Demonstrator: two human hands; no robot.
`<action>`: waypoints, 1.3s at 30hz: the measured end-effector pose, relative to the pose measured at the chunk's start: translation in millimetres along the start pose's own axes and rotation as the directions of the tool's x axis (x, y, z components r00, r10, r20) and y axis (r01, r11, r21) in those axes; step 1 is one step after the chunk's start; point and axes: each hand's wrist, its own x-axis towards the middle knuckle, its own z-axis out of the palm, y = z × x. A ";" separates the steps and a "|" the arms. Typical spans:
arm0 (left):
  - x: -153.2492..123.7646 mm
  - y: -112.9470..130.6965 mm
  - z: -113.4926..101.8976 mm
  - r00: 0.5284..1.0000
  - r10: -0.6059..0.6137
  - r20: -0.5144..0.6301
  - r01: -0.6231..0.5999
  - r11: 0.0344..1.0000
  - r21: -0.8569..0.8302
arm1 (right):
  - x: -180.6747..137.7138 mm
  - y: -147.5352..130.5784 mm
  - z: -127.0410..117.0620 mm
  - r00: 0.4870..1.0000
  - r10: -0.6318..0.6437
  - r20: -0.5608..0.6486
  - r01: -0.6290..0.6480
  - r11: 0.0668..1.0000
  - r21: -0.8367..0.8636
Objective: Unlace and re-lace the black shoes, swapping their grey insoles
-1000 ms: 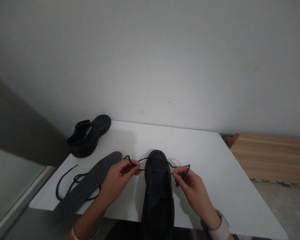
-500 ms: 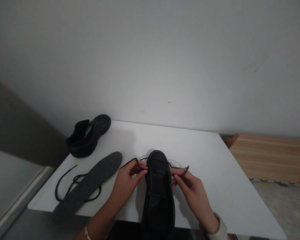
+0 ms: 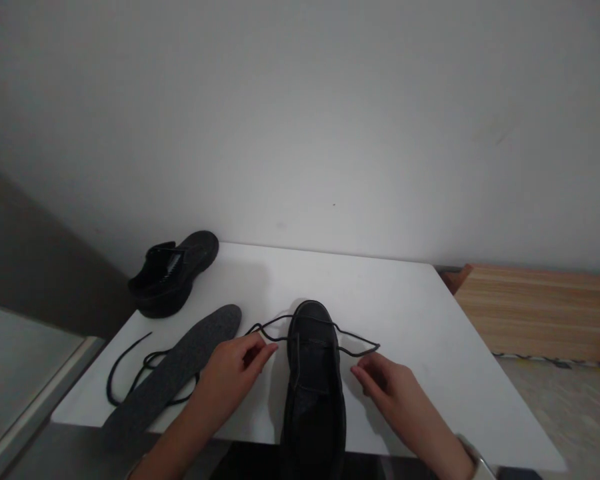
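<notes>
Legible markings: none. The black shoe (image 3: 314, 373), the second shoe (image 3: 173, 273), the insole (image 3: 180, 370) and the white table (image 3: 420, 313) were checked. No text, label, brand, number or sign can be read on any of them. Any fine print on the dark shoe surfaces is too small and dim to make out.

The person is working bare-handed: the left hand (image 3: 233, 367) and the right hand (image 3: 387, 387) are showing uncovered, and both forearms are showing bare up to the picture's lower edge. On the right wrist the person is wearing a pale, smooth band (image 3: 477, 460), which the bottom edge is partly cutting off.
</notes>
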 end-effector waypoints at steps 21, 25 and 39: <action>16.3 91.0 30.7 0.938 0.268 0.219 -0.336 0.555 0.761 | 9.9 -71.8 46.0 0.905 -0.388 -0.173 0.176 0.713 -0.679; 20.5 91.0 38.1 0.940 0.270 0.210 -0.330 0.556 0.763 | 12.2 -72.2 46.0 0.904 -0.388 -0.177 0.172 0.712 -0.681; 0.0 100.6 11.3 0.869 0.494 0.021 -0.476 0.824 0.308 | -4.2 -83.7 22.1 0.897 -0.232 -0.377 0.353 0.888 0.294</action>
